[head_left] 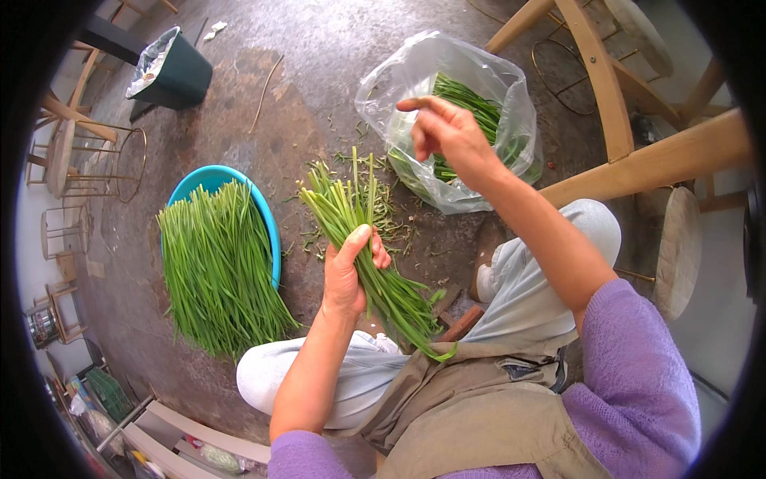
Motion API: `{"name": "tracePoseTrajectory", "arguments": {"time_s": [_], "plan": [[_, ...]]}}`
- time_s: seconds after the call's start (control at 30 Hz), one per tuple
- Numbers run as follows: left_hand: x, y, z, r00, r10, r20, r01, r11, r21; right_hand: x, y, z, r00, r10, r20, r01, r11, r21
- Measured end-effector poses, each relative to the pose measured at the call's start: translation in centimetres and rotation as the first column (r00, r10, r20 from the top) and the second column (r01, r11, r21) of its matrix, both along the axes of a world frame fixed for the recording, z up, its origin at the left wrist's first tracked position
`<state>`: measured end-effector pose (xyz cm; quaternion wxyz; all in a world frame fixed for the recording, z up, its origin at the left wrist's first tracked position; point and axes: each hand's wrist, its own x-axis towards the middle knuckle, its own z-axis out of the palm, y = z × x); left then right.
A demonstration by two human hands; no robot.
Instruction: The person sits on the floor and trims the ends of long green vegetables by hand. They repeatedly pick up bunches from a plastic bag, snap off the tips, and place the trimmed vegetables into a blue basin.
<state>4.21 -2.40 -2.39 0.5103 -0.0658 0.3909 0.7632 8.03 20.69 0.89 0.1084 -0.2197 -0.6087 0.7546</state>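
Note:
My left hand (350, 269) is closed around a bunch of garlic chives (383, 275), its pale cut ends pointing away from me and its green tips hanging over my lap. Above the clear plastic bag (514, 78) hovers my right hand (443, 132), index finger stretched out and the others loosely curled, with nothing visible in it. More garlic chives (470, 105) lie inside that bag. To the left, a thick heap of garlic chives (221, 269) fills a blue plastic basin (263, 206) and spills over its near side. Trimmed chive scraps (386, 206) litter the floor between basin and bag.
A dark green bin (182, 75) with a liner stands at the far left. Wooden table legs (646, 161) and a round stool seat (676, 254) crowd my right side. Wire-framed stools (63, 158) line the left. A pale rack (179, 434) holding bagged goods is at lower left.

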Motion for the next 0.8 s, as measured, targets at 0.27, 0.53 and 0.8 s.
{"name": "tracePoseTrajectory", "arguments": {"time_s": [0.27, 0.53, 0.8], "plan": [[0.4, 0.3, 0.0, 0.997, -0.012, 0.076, 0.010, 0.999, 0.030, 1.2, -4.4, -2.3, 0.956, 0.254, 0.146, -0.222, 0.953, -0.206], [0.1, 0.4, 0.0, 1.000, 0.011, 0.005, -0.011, 1.000, 0.007, 0.3, -2.8, -1.5, 0.987, -0.144, 0.067, 0.155, 0.964, -0.215], [0.4, 0.6, -0.2, 0.997, 0.077, -0.022, -0.077, 0.997, -0.011, 0.9, -4.9, -3.4, 0.924, 0.355, 0.144, -0.353, 0.935, -0.036]]}}
